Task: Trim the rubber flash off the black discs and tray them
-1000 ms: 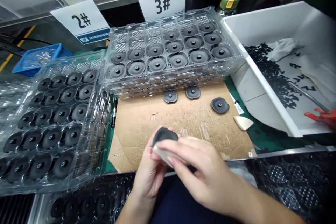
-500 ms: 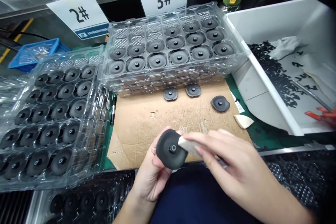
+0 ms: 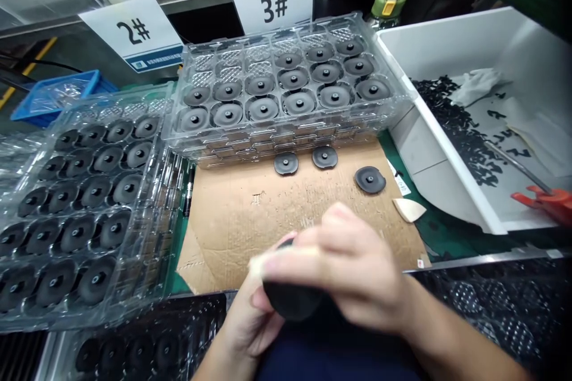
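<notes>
My left hand [image 3: 245,324] grips a round black disc [image 3: 292,303] by its left edge, above the near side of the cardboard sheet [image 3: 232,223]. Across the disc's face lies my right hand [image 3: 353,271], blurred and closed on a pale wedge-shaped piece whose tip [image 3: 257,266] shows at the disc's left rim. The fingers cover the disc's middle and most of the wedge. Several similar discs [image 3: 370,179], each with a small central stud, rest on the cardboard. A second pale wedge [image 3: 409,209] sits at its right edge.
Clear plastic trays of black discs stand behind the cardboard [image 3: 286,128] and at left [image 3: 134,250]. On the right, a white bin [image 3: 451,149] holds small black scraps, a white glove [image 3: 478,86] and a red-handled tool [image 3: 543,199]. A green-lidded bottle [image 3: 389,3] stands behind.
My right hand has swept left over the disc, carrying the wedge from its right rim to its left. The disc has dropped slightly and tilted. The view has shifted a little.
</notes>
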Motion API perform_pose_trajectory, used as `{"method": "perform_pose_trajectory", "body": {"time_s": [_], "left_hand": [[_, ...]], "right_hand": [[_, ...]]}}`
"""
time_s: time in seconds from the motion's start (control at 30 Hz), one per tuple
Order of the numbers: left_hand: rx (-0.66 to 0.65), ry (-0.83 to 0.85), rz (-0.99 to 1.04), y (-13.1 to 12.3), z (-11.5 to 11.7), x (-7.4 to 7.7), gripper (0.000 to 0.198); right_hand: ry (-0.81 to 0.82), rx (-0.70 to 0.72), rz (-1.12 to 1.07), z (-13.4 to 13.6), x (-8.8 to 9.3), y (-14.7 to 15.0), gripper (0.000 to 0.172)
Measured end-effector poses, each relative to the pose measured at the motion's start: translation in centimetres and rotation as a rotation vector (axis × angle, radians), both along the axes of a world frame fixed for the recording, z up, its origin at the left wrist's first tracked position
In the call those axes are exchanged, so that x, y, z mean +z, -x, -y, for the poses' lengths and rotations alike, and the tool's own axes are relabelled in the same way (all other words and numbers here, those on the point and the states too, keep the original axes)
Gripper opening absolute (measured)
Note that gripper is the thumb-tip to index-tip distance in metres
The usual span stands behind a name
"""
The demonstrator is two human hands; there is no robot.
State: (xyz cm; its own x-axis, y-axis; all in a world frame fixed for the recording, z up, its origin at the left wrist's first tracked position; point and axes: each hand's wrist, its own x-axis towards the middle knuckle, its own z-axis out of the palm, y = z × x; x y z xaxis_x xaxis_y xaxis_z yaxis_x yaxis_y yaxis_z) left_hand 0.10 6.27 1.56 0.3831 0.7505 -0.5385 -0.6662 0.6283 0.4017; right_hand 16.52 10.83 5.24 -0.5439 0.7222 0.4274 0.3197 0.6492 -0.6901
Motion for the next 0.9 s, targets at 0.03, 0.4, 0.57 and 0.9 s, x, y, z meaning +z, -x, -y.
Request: {"method": "perform_pose_trajectory", "body": {"time_s": [0.03, 0.4, 0.57, 0.9], "left_hand": [[0.000, -0.038, 0.032, 0.0, 0.0, -0.1, 0.065], [-0.026, -0.197, 0.191, 0.6, -0.3, -0.8, 0.055], [-0.056, -0.181, 0.175, 0.2, -0.3, -0.9, 0.055], [0.042, -0.046, 0.031, 0.2, 0.5, -1.8, 0.050]], "right_hand": [[0.092, -0.093, -0.016, -0.2, -0.4, -0.4, 0.030], [0.383, -0.231, 0.206, 3.1, -11.4, -2.0, 0.028], [0.291, -0.445, 0.041, 1.9, -4.5, -1.8, 0.032], [0.010, -0.137, 0.238, 0.7, 0.1, 1.2, 0.030]]}}
